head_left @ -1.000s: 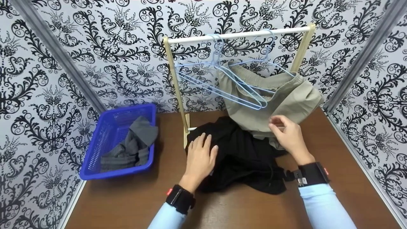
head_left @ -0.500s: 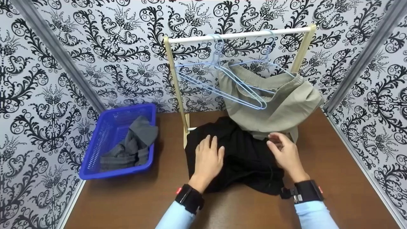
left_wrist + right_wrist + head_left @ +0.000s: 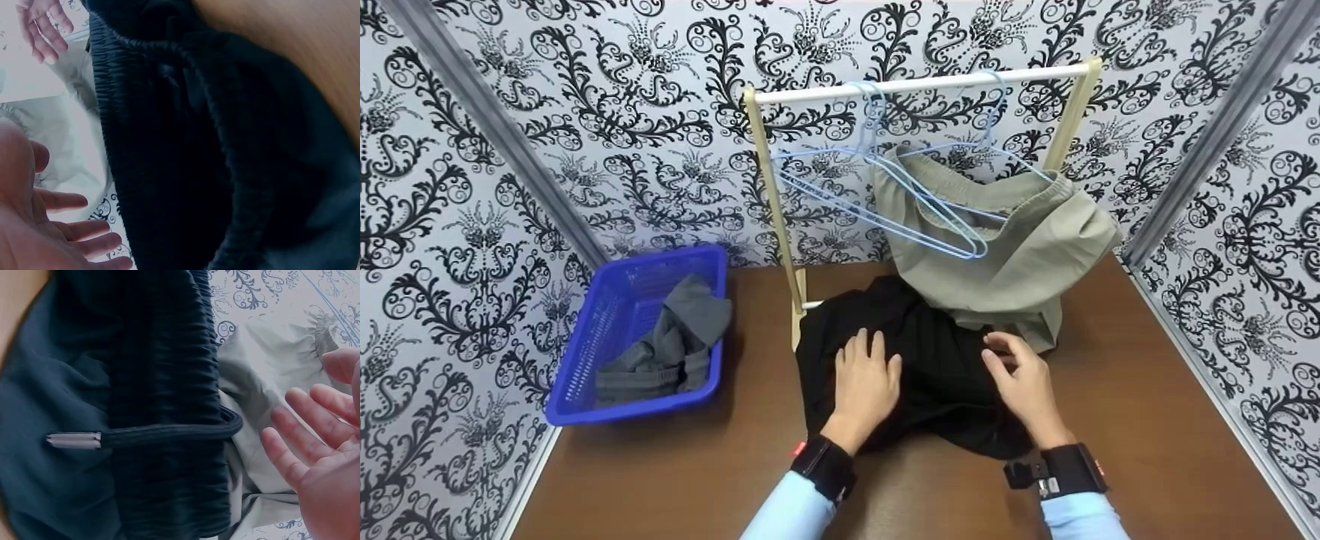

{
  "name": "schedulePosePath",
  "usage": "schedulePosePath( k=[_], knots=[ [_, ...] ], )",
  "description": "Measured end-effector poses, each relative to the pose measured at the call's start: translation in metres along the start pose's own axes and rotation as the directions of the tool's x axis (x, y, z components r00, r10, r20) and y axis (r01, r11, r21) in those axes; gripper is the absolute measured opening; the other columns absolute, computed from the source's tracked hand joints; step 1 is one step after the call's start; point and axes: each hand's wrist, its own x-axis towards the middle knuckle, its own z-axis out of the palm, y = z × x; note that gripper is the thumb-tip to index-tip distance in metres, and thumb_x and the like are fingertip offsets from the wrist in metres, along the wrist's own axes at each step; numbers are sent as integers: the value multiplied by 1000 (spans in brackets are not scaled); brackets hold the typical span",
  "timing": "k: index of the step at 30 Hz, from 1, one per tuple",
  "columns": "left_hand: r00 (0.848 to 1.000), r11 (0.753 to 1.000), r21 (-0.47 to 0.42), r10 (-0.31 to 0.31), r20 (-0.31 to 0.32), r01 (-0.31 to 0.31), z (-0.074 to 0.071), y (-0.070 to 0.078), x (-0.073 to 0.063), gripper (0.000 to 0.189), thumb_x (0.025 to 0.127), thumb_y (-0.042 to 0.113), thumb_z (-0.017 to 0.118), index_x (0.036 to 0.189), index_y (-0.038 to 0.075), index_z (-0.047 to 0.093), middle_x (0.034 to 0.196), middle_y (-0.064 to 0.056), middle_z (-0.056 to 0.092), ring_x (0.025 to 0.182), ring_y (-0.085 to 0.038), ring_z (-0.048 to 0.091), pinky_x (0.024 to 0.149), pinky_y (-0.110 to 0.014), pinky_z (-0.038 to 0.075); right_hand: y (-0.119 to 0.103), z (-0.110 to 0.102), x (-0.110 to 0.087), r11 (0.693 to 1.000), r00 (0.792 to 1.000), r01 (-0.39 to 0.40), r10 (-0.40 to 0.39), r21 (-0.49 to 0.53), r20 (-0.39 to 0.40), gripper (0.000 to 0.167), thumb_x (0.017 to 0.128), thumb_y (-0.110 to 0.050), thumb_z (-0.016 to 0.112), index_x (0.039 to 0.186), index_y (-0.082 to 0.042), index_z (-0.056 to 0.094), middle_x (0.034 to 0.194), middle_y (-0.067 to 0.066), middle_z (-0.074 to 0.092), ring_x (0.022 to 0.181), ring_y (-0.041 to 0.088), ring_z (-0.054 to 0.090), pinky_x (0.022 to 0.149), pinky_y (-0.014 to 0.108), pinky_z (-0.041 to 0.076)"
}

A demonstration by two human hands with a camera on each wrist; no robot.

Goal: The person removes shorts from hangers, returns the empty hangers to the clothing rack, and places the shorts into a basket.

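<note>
Black shorts (image 3: 934, 367) with a gathered elastic waistband (image 3: 109, 112) lie bunched on the table below the rack. My left hand (image 3: 866, 386) hovers close over their left part, fingers spread and holding nothing. Over the right part is my right hand (image 3: 1024, 382), its fingers loosely bent with nothing between them. In the right wrist view, a black drawstring (image 3: 169, 433) with a metal tip (image 3: 74, 440) crosses the waistband, and the right palm faces it from the side. Beige shorts (image 3: 997, 277) hang behind the black ones, their lower edge just beyond my right hand.
A small rack with a white rail (image 3: 930, 84) stands at the back. Two blue hangers (image 3: 885, 217) dangle from it without clothes, beside the hanger bearing the beige shorts. On the left, a blue basket (image 3: 566, 390) contains a grey garment (image 3: 667, 345). Patterned walls enclose the brown table (image 3: 682, 480).
Both hands have come closer together over the black shorts: the left moved right and slightly nearer, the right came down toward me from in front of the beige shorts.
</note>
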Motion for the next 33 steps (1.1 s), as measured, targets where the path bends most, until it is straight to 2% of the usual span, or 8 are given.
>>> schedulePosePath(
  k=[6, 16, 20, 27, 33],
  knots=[
    [996, 999, -5, -37, 77, 37, 10, 3, -2, 47, 105, 29, 56, 140, -2, 58, 145, -27, 54, 131, -43, 54, 108, -61, 43, 1, 5, -5, 1000, 1000, 11, -10, 11, -27, 25, 96, 1, 68, 120, 7, 68, 115, 19, 72, 99, 16, 68, 81, 6, 47],
    [988, 1000, 1, -24, 155, 25, 20, 8, -8, 47, 107, 33, 50, 143, 4, 58, 144, -18, 59, 129, -37, 57, 107, -63, 43, 4, 10, -11, 999, 998, 53, -53, 8, -35, 24, 94, 4, 69, 118, 8, 68, 111, 19, 73, 100, 15, 67, 81, 5, 47],
    [987, 1000, -18, -18, 162, 21, 21, 9, -10, 44, 107, 31, 50, 141, 5, 60, 135, -16, 65, 124, -37, 60, 107, -64, 42, 4, 12, -12, 998, 998, 55, -55, 17, -37, 23, 94, 4, 69, 117, 7, 69, 111, 19, 73, 100, 12, 67, 82, 5, 47],
    [989, 1000, -17, -17, 144, 19, 24, 9, -14, 45, 108, 34, 47, 140, 7, 63, 125, -13, 70, 116, -37, 64, 105, -64, 43, 0, 13, -13, 1000, 1000, -2, 2, -8, -16, 23, 96, -1, 68, 118, 5, 69, 112, 17, 73, 91, 5, 66, 79, 6, 46],
    [990, 999, 12, -35, 137, 34, 25, 10, -16, 44, 108, 35, 48, 134, 4, 66, 117, -12, 75, 108, -34, 69, 106, -63, 44, -1, 13, -12, 1000, 1000, 3, -3, -6, -21, 22, 96, 0, 67, 117, 6, 69, 112, 18, 73, 96, 5, 65, 80, 5, 45]
  ],
)
